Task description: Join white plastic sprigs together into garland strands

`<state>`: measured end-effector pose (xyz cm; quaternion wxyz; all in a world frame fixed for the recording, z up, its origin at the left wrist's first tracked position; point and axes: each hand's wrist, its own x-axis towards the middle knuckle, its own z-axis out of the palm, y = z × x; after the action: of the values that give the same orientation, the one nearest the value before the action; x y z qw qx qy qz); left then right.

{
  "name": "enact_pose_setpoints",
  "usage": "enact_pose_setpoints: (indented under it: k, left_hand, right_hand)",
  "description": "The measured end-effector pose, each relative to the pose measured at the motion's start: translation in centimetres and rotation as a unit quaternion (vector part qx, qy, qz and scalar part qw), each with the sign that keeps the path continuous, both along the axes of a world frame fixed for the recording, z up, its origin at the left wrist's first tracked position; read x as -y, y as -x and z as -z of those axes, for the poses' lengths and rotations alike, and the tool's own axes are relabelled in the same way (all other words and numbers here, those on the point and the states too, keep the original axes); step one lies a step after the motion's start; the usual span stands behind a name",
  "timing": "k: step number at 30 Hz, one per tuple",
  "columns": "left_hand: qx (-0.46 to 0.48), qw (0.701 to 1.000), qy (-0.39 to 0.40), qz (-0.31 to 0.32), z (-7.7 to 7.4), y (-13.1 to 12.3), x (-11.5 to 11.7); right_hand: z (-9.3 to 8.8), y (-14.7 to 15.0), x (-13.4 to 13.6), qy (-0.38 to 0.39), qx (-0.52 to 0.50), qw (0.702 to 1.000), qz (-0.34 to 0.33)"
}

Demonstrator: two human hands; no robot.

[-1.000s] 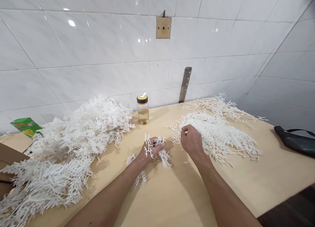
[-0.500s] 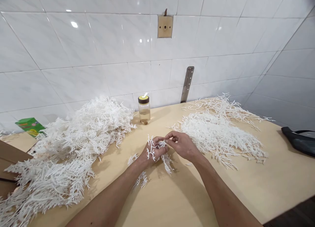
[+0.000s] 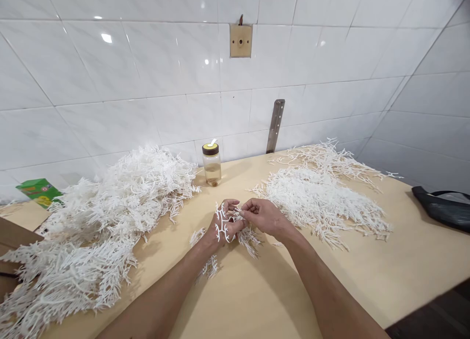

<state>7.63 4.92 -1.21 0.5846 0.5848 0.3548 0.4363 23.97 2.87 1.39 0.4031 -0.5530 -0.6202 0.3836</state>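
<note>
White plastic sprig point(image 3: 221, 222) upright, tips toward wall point(image 3: 147, 84); left hand point(image 3: 228, 227) grasps it, right hand point(image 3: 266, 217) pinches its side.

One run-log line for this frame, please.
left hand: grips white plastic sprigs | right hand: pinches same sprigs | left pile: tall | right pile: flatter | jar: upright behind hands

The branching sprig point(image 3: 220, 219) lying across the left hand point(image 3: 229, 227) is plain white, as are the left heap point(image 3: 110, 216) and the right heap point(image 3: 323, 202). The desk point(image 3: 279, 290) is pale tan wood. The jar point(image 3: 212, 163) holds clear yellowish liquid under a dark brown lid topped with yellow. The wall tiles point(image 3: 147, 84) are glossy white with thin grey grout lines. The carton point(image 3: 38, 192) is green with red and yellow print; the bag point(image 3: 440, 209) is black.
</note>
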Motion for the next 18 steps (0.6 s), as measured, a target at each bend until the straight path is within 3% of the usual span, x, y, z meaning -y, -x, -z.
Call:
enact_pose_setpoints:
  k: [4,8,12,18]
  left_hand:
    - [0.006,1.0,0.005,-0.028,-1.1,0.4,0.2]
    - [0.049,0.995,0.07,-0.046,-2.1,0.6,0.2]
    - [0.084,0.99,0.11,-0.036,-2.0,0.6,0.1]
    - [0.106,0.983,0.149,-0.033,-1.8,0.8,-0.5]
  right_hand:
    - [-0.2,-0.2,-0.1,0.027,-0.077,0.996,0.038]
    - [-0.9,-0.2,0.3,0.042,-0.17,0.984,-0.012]
    - [-1.4,0.0,0.5,0.038,-0.213,0.975,-0.043]
    - [-1.4,0.0,0.2,0.028,-0.245,0.969,0.009]
